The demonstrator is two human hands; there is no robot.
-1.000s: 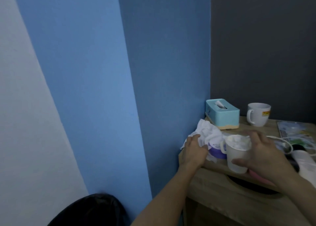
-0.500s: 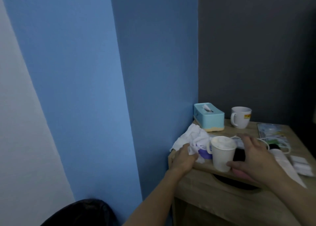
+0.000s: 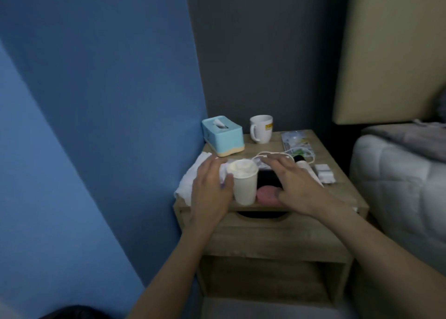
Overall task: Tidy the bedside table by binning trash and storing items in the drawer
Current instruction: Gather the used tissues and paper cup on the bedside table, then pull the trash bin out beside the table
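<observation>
On the wooden bedside table [image 3: 337, 186] a white paper cup [image 3: 244, 188] stuffed with tissue stands near the front edge. Crumpled white tissue [image 3: 193, 176] lies at the front left corner. My left hand [image 3: 212, 193] hovers over that tissue, fingers straight and apart, thumb right beside the cup's left side. My right hand [image 3: 296, 186] is spread open to the cup's right, above a black object [image 3: 266, 177] and a pink object [image 3: 265, 195]. The drawer front [image 3: 260, 229] below looks shut.
A blue tissue box [image 3: 223, 135], a white mug [image 3: 261, 128], a printed packet [image 3: 295, 139], a white cable [image 3: 272, 153], a white tube [image 3: 307, 168] and small white packets [image 3: 324, 176] lie further back. Black bin bag [image 3: 72, 314] at floor left; bed [image 3: 398, 186] right.
The view swung right and down. My left hand came off the crumpled tissue and opened beside the cup. My right hand left the cup's side and moved right, over the black object.
</observation>
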